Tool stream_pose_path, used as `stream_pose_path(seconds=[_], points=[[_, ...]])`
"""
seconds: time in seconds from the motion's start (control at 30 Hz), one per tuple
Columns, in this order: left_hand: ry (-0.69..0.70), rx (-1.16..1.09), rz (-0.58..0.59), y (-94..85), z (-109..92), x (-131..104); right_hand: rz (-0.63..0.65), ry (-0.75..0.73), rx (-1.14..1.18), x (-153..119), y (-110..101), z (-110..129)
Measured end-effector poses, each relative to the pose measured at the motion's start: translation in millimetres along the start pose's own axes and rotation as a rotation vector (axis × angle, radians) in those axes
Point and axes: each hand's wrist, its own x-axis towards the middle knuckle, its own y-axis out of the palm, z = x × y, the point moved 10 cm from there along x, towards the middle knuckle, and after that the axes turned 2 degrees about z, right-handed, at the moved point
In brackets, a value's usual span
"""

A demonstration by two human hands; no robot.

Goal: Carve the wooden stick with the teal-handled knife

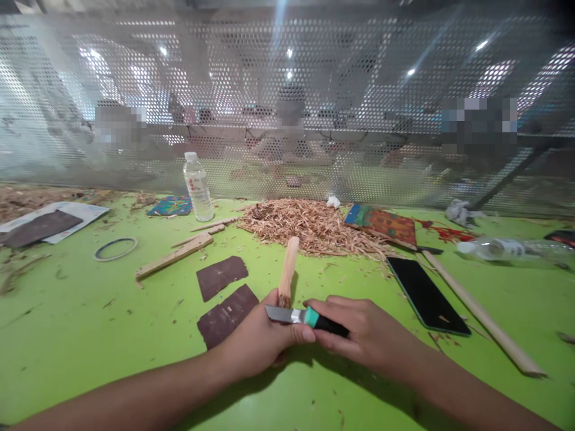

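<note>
My left hand [258, 335] is closed round the lower part of a pale wooden stick [289, 263], which points away from me over the green table. Dark brown marks show on the stick just above my fingers. In my right hand [363, 329] is a carving knife [314, 318] with a black and teal handle. Its flat, slanted blade [278, 313] points left and lies across the stick near my left fingers; whether it touches the wood I cannot tell. My left thumb reaches toward the knife's collar. The stick's lower end is hidden by my hands.
Wood shavings [305, 224] are heaped ahead, before a perforated metal screen [233, 78]. Sandpaper pieces [229, 314] and a carved wood piece [175, 256] lie left, near an upright bottle [197, 188]. A phone [426, 294] and a long wooden rod [483, 317] lie right.
</note>
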Motion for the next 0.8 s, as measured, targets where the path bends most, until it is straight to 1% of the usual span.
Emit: stream_pose_path(seconds=[0.07,0.17,0.27,0.33,0.4,0.47,0.53,0.63,0.8], points=[[-0.001,0.008,-0.014,-1.9,0.7,0.4,-0.007,0.024,0.003,0.2,0.7,-1.1],[0.019,0.087,-0.013,-2.5,-2.5,0.6,-0.021,0.099,-0.005,0.5,1.9,-5.0],[0.031,0.138,-0.013,-2.8,-5.1,0.2,-0.057,0.115,-0.088,0.8,1.7,-4.6],[0.013,0.152,-0.044,-5.8,-3.8,-0.7,-0.134,0.110,-0.176,0.2,-5.0,-4.9],[-0.010,0.185,-0.070,-7.6,-2.1,-2.1,-0.232,0.140,-0.243,-1.8,-16.3,-10.9],[-0.024,0.226,-0.073,-6.7,-2.0,-3.3,-0.308,0.176,-0.271,-4.1,-27.5,-19.8],[-0.015,0.244,-0.062,-4.4,-4.5,-4.1,-0.352,0.182,-0.269,-5.5,-35.5,-26.9],[0.017,0.248,-0.041,-1.6,-9.9,-4.3,-0.350,0.171,-0.220,-5.2,-37.7,-33.3],[0.041,0.221,0.015,3.0,-14.1,-2.9,-0.263,0.148,-0.098,-2.1,-28.6,-29.1]])
